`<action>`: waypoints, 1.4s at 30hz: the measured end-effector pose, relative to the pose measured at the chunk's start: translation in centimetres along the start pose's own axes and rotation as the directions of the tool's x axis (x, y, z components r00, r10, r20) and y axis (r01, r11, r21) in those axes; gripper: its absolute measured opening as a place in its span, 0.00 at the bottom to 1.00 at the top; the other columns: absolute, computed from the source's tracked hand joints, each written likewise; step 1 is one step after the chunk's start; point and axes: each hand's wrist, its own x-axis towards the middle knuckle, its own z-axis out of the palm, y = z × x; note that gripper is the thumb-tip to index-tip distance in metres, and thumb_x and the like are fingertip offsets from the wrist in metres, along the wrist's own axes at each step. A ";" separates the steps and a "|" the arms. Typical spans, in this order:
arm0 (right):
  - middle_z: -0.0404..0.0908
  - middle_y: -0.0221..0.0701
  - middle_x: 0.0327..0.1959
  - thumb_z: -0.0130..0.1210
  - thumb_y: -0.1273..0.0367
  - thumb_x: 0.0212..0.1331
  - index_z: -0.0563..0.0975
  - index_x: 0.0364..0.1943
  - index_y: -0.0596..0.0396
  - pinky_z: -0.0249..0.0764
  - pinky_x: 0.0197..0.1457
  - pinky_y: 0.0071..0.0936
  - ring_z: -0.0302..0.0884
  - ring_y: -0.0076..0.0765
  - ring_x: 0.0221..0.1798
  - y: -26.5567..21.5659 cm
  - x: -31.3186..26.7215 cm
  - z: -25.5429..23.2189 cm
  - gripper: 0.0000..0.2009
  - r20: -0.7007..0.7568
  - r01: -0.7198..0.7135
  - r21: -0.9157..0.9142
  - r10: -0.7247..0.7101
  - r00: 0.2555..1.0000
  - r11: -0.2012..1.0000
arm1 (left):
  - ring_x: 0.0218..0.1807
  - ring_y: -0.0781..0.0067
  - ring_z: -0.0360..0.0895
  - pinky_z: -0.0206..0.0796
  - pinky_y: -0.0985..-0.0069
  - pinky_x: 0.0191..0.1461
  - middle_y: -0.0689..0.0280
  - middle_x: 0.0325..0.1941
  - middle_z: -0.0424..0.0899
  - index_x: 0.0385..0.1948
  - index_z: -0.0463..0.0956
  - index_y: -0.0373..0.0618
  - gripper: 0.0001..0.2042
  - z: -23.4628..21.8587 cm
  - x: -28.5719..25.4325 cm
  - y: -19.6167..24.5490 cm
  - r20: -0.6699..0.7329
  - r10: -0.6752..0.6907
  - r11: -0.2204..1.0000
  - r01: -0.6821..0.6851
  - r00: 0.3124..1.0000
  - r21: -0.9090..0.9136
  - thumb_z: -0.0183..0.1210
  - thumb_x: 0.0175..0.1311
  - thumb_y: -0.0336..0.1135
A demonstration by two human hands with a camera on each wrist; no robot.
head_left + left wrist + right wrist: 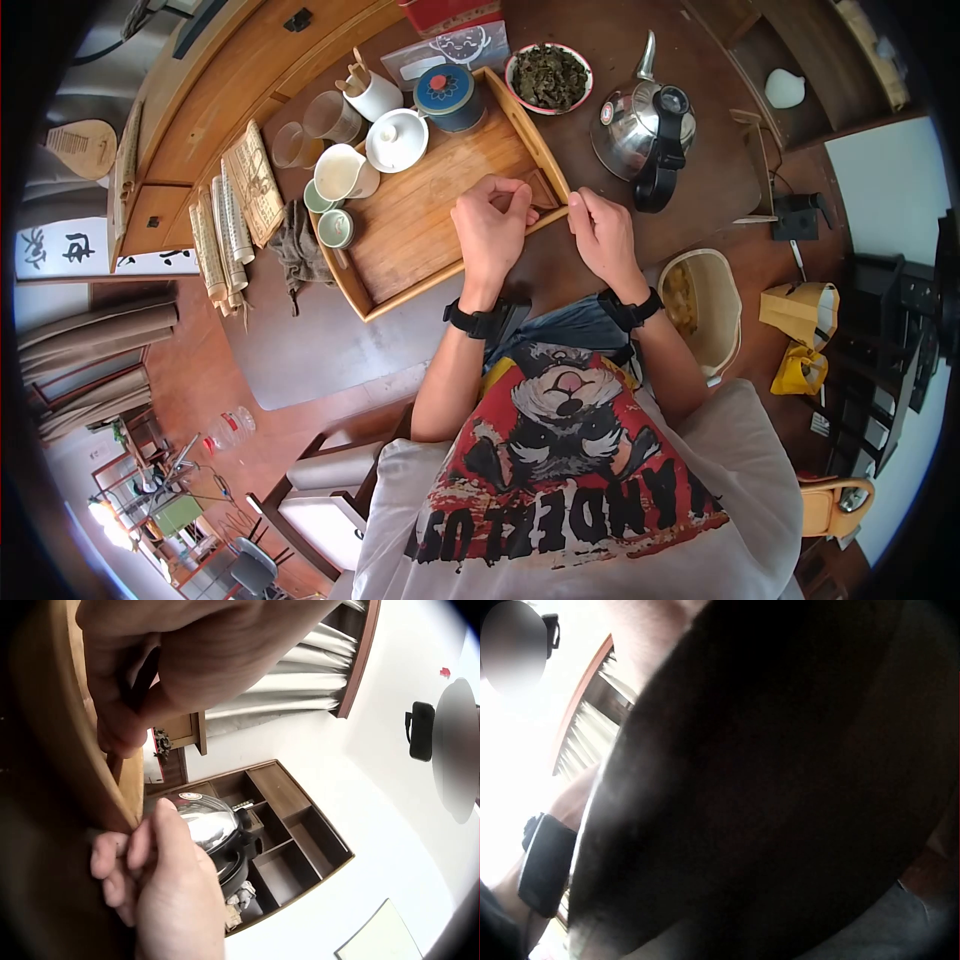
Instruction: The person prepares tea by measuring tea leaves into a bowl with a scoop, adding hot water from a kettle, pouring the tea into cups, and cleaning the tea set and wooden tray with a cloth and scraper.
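Note:
A wooden tray (430,215) lies on the dark table with tea things along its far left part. Its near right corner is between my hands. My left hand (487,235) is over the inside of that corner, thumb and curled fingers pinching a small dark brown piece (543,188) that they partly hide. From outside, my right hand (603,235) grips the corner, thumb at the rim. In the left wrist view both hands are close together at the tray's edge (129,802). The right wrist view mostly shows a dark surface.
Beyond the right hand stands a steel kettle (620,130), beside a bowl of dark leaves (550,78). On the tray are a blue jar (445,100), a lidded white bowl (397,142), a pitcher (345,172) and green cups (336,228). A bin (720,320) stands below right.

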 end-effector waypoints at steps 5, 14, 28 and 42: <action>0.76 0.43 0.23 0.43 0.62 0.88 0.74 0.29 0.59 0.72 0.36 0.46 0.76 0.56 0.27 0.3 -0.2 -0.5 0.23 0.028 -0.014 0.149 0.010 1.000 0.989 | 0.32 0.75 0.88 0.80 0.78 0.37 0.59 0.34 0.92 0.43 0.85 0.28 0.06 0.0 -0.3 2.3 0.056 -0.003 0.993 0.010 0.998 -0.116 0.68 0.76 0.25; 0.76 0.42 0.22 0.42 0.61 0.88 0.74 0.26 0.60 0.72 0.38 0.49 0.77 0.57 0.27 0.8 -0.4 -0.5 0.26 0.050 -0.045 0.201 0.035 0.998 0.978 | 0.36 0.75 0.88 0.81 0.78 0.41 0.60 0.38 0.92 0.46 0.84 0.30 0.06 -1.1 2.7 7.0 0.062 0.221 0.960 -0.205 0.973 -0.191 0.67 0.77 0.25; 0.77 0.46 0.25 0.43 0.62 0.87 0.75 0.28 0.60 0.73 0.38 0.53 0.78 0.63 0.30 0.1 -0.5 -0.7 0.24 0.041 -0.005 0.122 0.000 0.999 0.993 | 0.44 0.63 0.95 0.83 0.70 0.52 0.50 0.44 0.96 0.53 0.89 0.33 0.11 1.0 7.8 8.1 0.010 0.630 0.695 -0.569 0.777 0.439 0.67 0.73 0.25; 0.73 0.37 0.21 0.38 0.60 0.91 0.72 0.24 0.60 0.70 0.35 0.38 0.72 0.41 0.25 1.1 -0.1 -0.5 0.30 0.113 -0.025 0.132 0.010 0.994 0.991 | 0.47 0.76 0.91 0.83 0.74 0.54 0.60 0.46 0.96 0.54 0.89 0.31 0.10 -12.6 -2.1 6.5 -0.377 0.473 0.877 -0.387 0.796 0.285 0.66 0.76 0.24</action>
